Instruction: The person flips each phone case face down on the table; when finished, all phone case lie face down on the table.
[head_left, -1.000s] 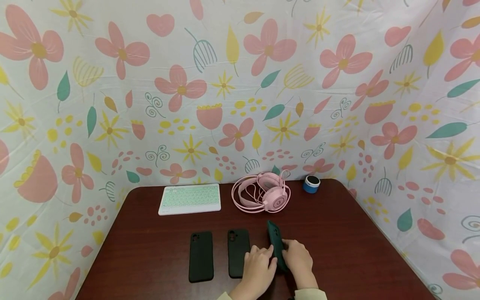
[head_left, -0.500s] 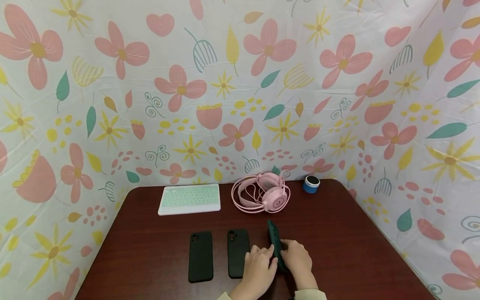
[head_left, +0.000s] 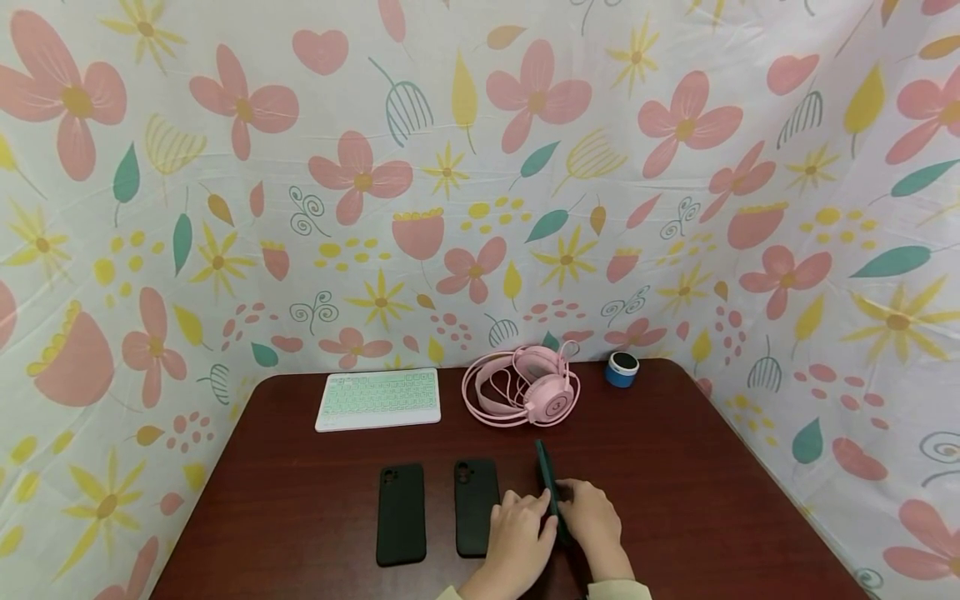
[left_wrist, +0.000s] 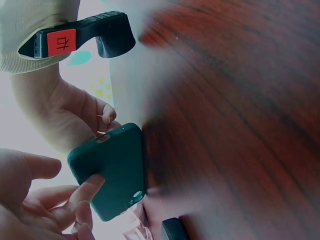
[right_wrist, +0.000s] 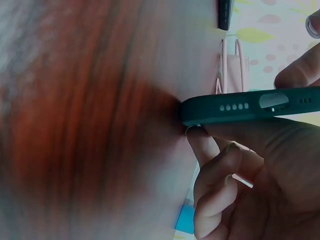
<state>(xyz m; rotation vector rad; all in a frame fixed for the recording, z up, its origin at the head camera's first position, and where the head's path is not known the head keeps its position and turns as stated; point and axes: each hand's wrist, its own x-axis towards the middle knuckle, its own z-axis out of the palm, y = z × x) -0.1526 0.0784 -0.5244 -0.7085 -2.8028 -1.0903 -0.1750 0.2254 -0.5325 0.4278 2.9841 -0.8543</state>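
Observation:
A dark green phone case [head_left: 547,479] stands tilted on its long edge at the table's front, between my two hands. My right hand [head_left: 594,521] holds it from the right, its fingers bent against the inner side and partly hidden by the case in the left wrist view. From the left, my left hand [head_left: 517,537] touches the outer back with an outstretched index finger [left_wrist: 90,187], while its thumb stays apart. The port cutout and speaker holes at the case's end [right_wrist: 250,106] show in the right wrist view. Two black phone cases [head_left: 401,514] lie flat to the left, one close beside my left hand.
Along the back of the brown table [head_left: 285,483] lie a white and mint keyboard [head_left: 380,400] and pink headphones [head_left: 553,398] with a coiled cable. A small blue speaker [head_left: 622,369] stands at the back right. A flowered cloth [head_left: 480,167] hangs behind and at both sides.
The green phone case has turned to stand more edge-on to the head view, so less of its back shows. Both hands stay nearly in place, the right shifting slightly left.

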